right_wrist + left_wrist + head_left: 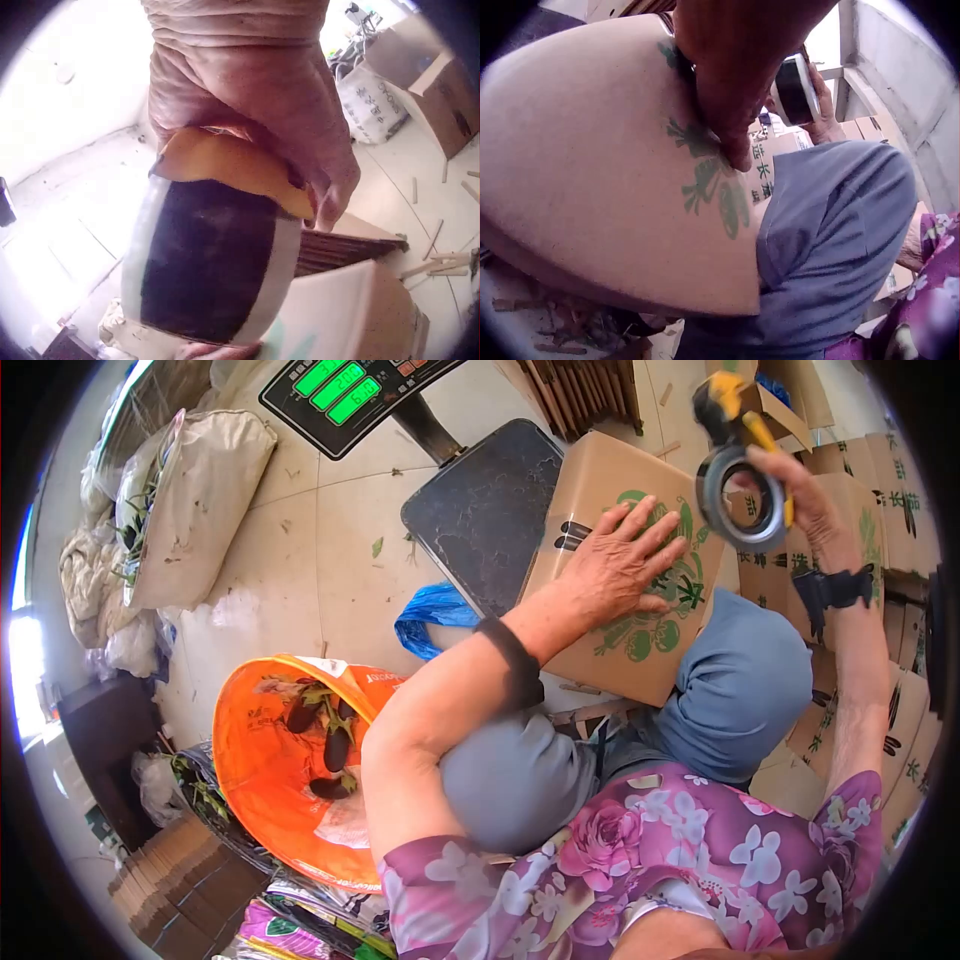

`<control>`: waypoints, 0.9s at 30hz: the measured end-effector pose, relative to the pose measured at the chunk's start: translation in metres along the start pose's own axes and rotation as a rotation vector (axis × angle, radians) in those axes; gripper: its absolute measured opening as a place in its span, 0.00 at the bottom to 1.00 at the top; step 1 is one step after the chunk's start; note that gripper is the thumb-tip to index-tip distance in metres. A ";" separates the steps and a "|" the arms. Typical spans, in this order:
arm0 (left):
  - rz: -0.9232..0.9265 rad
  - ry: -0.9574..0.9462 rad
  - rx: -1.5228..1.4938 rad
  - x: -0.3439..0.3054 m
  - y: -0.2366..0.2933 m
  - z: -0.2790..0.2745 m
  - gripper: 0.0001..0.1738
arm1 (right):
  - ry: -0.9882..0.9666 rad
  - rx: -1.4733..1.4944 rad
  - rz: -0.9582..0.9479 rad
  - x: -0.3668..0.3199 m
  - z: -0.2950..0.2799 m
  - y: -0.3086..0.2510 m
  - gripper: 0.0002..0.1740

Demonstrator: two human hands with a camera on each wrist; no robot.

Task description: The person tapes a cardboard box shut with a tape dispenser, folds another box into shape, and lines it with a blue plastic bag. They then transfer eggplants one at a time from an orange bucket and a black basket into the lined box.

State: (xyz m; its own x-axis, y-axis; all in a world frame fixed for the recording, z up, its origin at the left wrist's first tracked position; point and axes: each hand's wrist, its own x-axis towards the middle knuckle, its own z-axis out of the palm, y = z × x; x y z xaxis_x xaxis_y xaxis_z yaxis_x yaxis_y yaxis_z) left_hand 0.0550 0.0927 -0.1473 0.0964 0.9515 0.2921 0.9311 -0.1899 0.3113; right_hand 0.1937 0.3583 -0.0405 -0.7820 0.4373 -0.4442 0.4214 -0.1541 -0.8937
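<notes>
A brown cardboard box [560,585] printed with green vegetable pictures leans by the person's knees, partly over the scale platform. On its printed face rests my left hand [625,560], palm down with the fingers spread. My right hand [808,500] holds a yellow and black tape dispenser [722,402] up in the air, right of the box. Its large roll of tape [712,490] faces the head camera. In the right wrist view the roll [210,262] hangs below the hand [255,97], in front of the box.
A scale platform [480,510] with a lit green display [335,385] stands ahead. To the left are an orange bucket [250,760] with several eggplants and a blue plastic bag [435,615]. More printed cartons [910,700] stack at the right; folded cardboard [190,890] lies lower left.
</notes>
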 end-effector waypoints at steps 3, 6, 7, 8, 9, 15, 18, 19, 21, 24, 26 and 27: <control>-0.176 0.053 -0.121 -0.028 -0.016 -0.032 0.40 | -0.190 0.173 0.210 0.019 0.021 0.035 0.24; -0.689 0.379 -0.300 -0.101 -0.053 -0.026 0.34 | -0.196 0.277 0.189 0.013 0.049 0.041 0.23; -1.019 0.454 -0.409 -0.130 -0.059 -0.018 0.32 | -0.174 0.260 0.190 0.008 0.055 0.040 0.22; -1.264 0.457 -0.589 -0.161 -0.062 -0.011 0.31 | -0.171 0.290 0.189 0.006 0.064 0.040 0.22; -1.461 0.407 -0.862 -0.193 -0.056 0.000 0.30 | -0.180 0.323 0.196 0.006 0.074 0.042 0.21; -1.781 0.405 -1.570 -0.258 -0.012 0.010 0.28 | -0.286 0.299 0.176 0.008 0.129 0.037 0.28; -1.735 0.491 -1.665 -0.263 -0.035 -0.006 0.25 | -0.415 0.151 0.137 0.023 0.124 0.033 0.29; -1.722 0.517 -1.704 -0.262 -0.041 -0.009 0.24 | -0.419 0.149 0.141 0.024 0.111 0.035 0.29; -1.646 0.573 -1.695 -0.242 -0.049 -0.031 0.21 | -0.327 0.283 0.076 0.025 0.089 0.030 0.26; -1.368 0.508 -1.427 -0.200 -0.088 -0.069 0.19 | -0.197 0.507 0.034 0.006 0.082 0.005 0.24; -1.329 0.473 -1.189 -0.171 -0.106 -0.089 0.21 | -0.168 0.532 0.032 -0.011 0.071 -0.001 0.25; -1.284 0.435 -0.963 -0.162 -0.108 -0.094 0.24 | -0.285 0.526 0.069 -0.017 0.065 -0.001 0.25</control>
State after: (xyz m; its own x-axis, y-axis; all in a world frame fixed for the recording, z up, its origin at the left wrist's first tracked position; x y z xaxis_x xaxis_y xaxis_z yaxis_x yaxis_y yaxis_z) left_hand -0.0938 -0.0634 -0.1433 -0.7633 0.4933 -0.4171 -0.2383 0.3851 0.8916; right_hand 0.1768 0.2940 -0.0365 -0.8840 0.1673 -0.4366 0.2485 -0.6229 -0.7418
